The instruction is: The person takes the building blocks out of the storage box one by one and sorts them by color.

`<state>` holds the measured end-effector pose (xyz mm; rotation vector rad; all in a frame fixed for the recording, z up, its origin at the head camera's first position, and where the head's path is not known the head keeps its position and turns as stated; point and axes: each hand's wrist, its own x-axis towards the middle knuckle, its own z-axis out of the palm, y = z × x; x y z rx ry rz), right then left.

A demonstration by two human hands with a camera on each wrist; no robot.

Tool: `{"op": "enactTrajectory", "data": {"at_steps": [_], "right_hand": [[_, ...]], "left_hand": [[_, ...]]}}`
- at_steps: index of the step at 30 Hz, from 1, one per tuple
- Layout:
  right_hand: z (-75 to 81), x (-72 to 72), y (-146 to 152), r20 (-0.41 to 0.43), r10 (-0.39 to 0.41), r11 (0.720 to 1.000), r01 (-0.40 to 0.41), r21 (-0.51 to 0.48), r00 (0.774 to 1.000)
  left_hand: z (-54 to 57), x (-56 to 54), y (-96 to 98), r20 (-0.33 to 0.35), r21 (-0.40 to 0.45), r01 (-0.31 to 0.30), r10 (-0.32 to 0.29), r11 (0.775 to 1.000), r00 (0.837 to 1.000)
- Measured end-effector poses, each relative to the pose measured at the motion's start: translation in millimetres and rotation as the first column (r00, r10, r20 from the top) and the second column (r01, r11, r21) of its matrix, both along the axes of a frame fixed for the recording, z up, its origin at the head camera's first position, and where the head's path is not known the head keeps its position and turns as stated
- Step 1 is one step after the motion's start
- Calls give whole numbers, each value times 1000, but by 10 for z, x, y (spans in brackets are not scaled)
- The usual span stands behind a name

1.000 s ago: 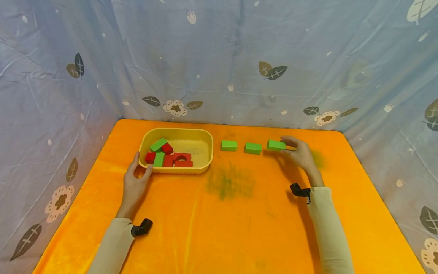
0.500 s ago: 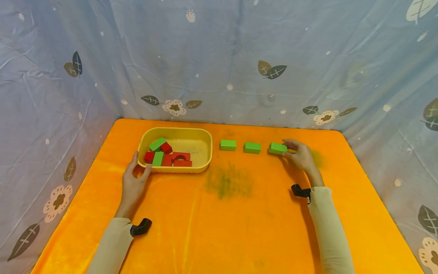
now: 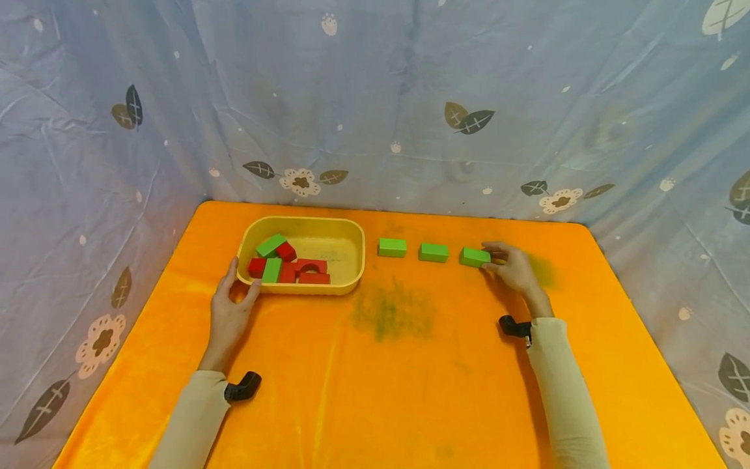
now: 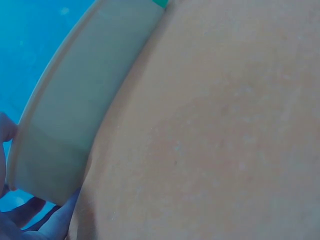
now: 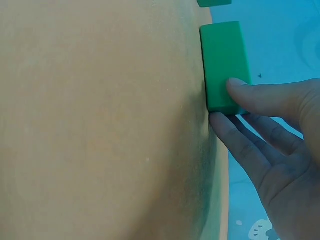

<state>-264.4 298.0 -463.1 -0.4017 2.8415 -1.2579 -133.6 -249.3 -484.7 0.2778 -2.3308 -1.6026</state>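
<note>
My left hand [image 3: 228,319] holds the near-left corner of a yellow plastic tray [image 3: 305,290], thumb on the front wall and fingers on the left side. In the left wrist view, the tray's outer wall [image 4: 65,110] shows with fingers at its lower end. At the right of the table, my right hand [image 3: 517,270] pinches the right end of a green block [image 3: 473,257], which lies on the tabletop. The right wrist view shows the thumb against the green block's [image 5: 222,65] face and a fingertip at its end corner. Two more green blocks lie to its left, one mid-row [image 3: 433,253], another [image 3: 392,248] nearest the tray.
Inside the tray are two green blocks, such as the upright-lying one [image 3: 272,271], and several red pieces, including a red arch [image 3: 310,266]. An orange cloth [image 3: 375,371] with greenish stains covers the table. Blue patterned curtains [image 3: 363,111] stand behind and on both sides.
My right hand has lowered the green block onto the table, slightly right of where it was held. The left hand stays on the tray.
</note>
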Motion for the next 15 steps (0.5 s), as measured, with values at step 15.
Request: {"op": "enactTrajectory", "data": {"at_steps": [15], "right_hand": [[180,-18,-72,11,28,999,-28,-18,1000]], "left_hand": [[3,-10,-8,-4,5,9,-9,1000,1000]]}}
